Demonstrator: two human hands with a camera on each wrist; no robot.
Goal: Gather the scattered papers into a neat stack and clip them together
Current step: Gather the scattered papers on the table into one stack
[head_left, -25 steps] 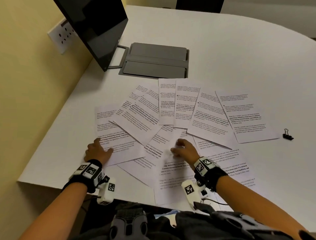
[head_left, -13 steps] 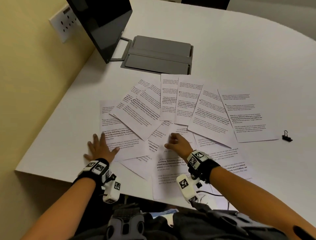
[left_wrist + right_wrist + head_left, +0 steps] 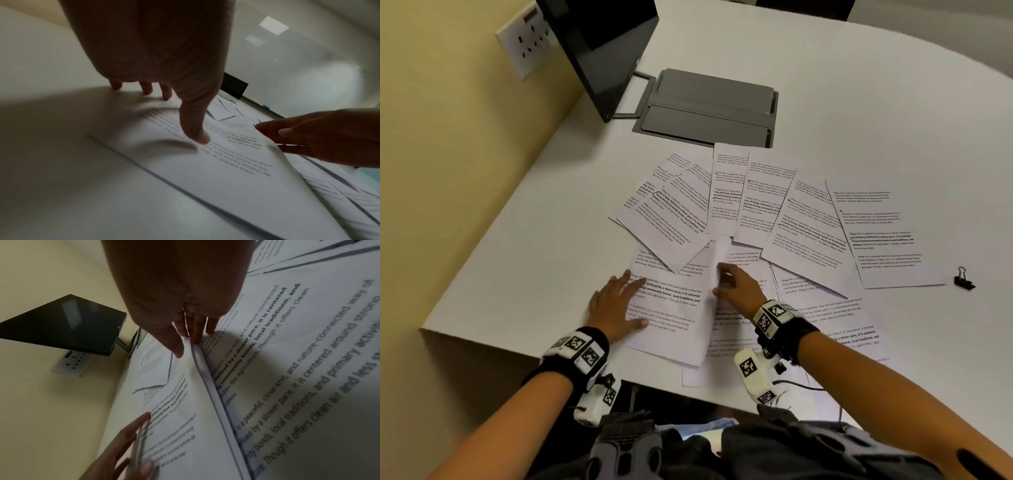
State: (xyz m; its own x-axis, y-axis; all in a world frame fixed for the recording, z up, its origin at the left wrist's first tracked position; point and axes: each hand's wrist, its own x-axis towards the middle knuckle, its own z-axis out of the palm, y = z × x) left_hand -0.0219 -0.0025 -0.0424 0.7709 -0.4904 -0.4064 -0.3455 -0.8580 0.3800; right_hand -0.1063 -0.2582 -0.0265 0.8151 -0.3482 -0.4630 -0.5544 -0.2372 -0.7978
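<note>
Several printed sheets (image 3: 801,219) lie fanned and overlapping on the white table (image 3: 876,96). Nearest me, one sheet (image 3: 674,308) lies on top of the others. My left hand (image 3: 633,298) rests flat on its left part, fingers straight, thumb (image 3: 197,134) pressing the page. My right hand (image 3: 722,281) pinches this sheet's right edge (image 3: 197,356) between thumb and fingers, lifting it slightly. A black binder clip (image 3: 964,279) lies alone at the right, past the last sheet and far from both hands.
A dark monitor (image 3: 602,44) stands at the back left by a yellow wall with a socket plate (image 3: 524,44). A grey folded cover (image 3: 709,106) lies behind the papers. The table's near edge (image 3: 517,346) runs just under my wrists.
The leftmost sheet has slid right onto the near middle sheets, my left hand moving with it. My right hand has taken that sheet's right edge in a pinch.
</note>
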